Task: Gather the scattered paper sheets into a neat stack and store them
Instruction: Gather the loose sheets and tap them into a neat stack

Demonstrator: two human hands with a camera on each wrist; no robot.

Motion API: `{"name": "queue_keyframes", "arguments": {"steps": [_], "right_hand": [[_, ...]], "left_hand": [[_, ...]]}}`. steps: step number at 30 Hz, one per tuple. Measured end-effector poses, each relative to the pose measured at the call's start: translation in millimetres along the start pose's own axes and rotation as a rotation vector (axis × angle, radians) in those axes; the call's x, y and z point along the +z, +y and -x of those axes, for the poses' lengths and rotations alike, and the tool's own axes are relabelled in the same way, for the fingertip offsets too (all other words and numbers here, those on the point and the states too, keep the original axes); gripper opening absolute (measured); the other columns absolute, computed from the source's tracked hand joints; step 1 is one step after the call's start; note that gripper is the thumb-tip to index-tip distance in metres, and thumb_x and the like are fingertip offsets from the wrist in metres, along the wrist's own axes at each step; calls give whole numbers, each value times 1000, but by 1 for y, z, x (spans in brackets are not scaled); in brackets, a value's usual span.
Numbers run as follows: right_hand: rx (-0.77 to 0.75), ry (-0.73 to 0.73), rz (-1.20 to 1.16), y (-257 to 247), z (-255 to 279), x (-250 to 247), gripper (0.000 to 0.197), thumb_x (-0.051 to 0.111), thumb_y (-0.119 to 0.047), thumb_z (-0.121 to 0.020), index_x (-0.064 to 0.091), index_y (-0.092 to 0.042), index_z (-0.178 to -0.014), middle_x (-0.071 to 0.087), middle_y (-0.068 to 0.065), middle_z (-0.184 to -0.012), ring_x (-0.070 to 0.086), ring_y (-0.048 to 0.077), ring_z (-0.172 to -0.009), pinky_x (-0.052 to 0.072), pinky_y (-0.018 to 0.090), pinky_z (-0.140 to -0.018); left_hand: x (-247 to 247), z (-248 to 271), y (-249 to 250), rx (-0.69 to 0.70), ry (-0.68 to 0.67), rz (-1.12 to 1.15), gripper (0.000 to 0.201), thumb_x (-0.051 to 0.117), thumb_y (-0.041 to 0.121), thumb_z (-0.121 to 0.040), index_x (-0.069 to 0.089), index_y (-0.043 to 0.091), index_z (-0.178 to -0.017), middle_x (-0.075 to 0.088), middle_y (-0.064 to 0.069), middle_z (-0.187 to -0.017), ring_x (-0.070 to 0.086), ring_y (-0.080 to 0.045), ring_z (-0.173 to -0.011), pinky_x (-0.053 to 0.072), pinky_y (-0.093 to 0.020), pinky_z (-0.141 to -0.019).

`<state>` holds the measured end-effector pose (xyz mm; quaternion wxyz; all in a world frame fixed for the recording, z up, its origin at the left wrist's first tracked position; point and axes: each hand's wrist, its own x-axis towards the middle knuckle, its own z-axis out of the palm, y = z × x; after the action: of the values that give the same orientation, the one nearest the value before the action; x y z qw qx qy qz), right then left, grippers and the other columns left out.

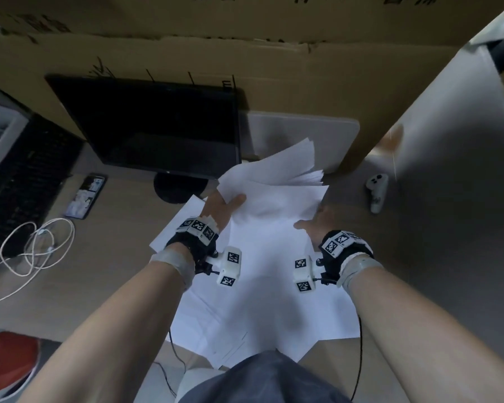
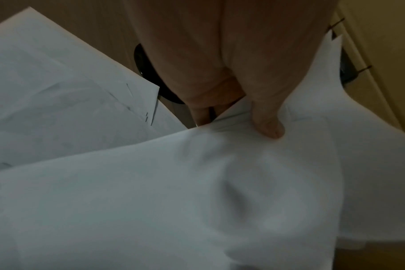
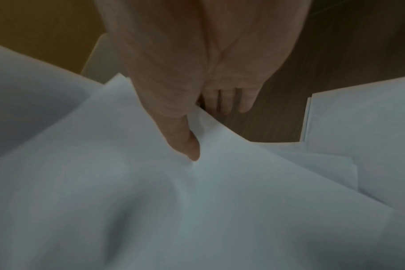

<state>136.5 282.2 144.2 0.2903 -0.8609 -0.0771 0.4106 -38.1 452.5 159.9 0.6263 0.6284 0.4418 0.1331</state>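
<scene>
A loose bundle of white paper sheets is lifted above the desk, fanned and sagging in the middle. My left hand pinches its left edge, thumb on top and fingers underneath; in the left wrist view the left hand has its thumb pressed into the held paper. My right hand grips the right edge the same way; in the right wrist view the right hand shows its thumb on the held sheets and fingers below. More sheets lie scattered on the desk beneath.
A dark monitor on a round base stands behind the papers. At the left are a keyboard, a phone and a coiled white cable. A white controller lies at the right. Cardboard boxes line the back.
</scene>
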Motion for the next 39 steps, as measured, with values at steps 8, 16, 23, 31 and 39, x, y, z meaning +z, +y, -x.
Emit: {"name": "queue_keyframes", "arguments": {"steps": [8,16,23,31,39], "right_hand": [[-115,42,-173,-21,-33,2,49,74,-5,-77,53,-3,-122,62,8,-108,59,26,-99,40,28,-78],[-251,89,-260,-18,-8,-13,15,78,-21,-80,65,-13,-80,66,-4,-75,61,9,-69,42,16,-58],[-352,140,-366,-18,42,-22,25,79,-19,-79,67,-14,-100,68,-1,-86,62,10,-74,48,20,-67],[-435,51,-311,-16,77,-23,69,77,3,-69,51,-19,-129,62,0,-116,61,16,-102,51,30,-83],[-257,47,-53,6,68,-7,52,78,-13,-62,58,-6,-110,60,9,-107,59,27,-103,53,33,-74]], "left_hand": [[-13,-33,-4,-77,-63,204,78,80,49,-71,50,18,-136,66,-2,-126,62,-25,-117,47,-51,-102],[-11,-25,27,51,59,133,56,67,50,-77,61,17,-122,69,-7,-117,67,-25,-106,53,-50,-93],[-12,25,46,152,106,-93,52,84,41,-70,59,13,-107,69,1,-89,69,-16,-80,58,-32,-74],[-30,66,27,28,11,37,51,90,37,-62,75,5,-99,76,-3,-99,73,-16,-93,55,-32,-92],[-32,97,17,31,-40,35,27,89,22,-65,70,15,-83,76,13,-78,72,-1,-80,55,-26,-91]]}}
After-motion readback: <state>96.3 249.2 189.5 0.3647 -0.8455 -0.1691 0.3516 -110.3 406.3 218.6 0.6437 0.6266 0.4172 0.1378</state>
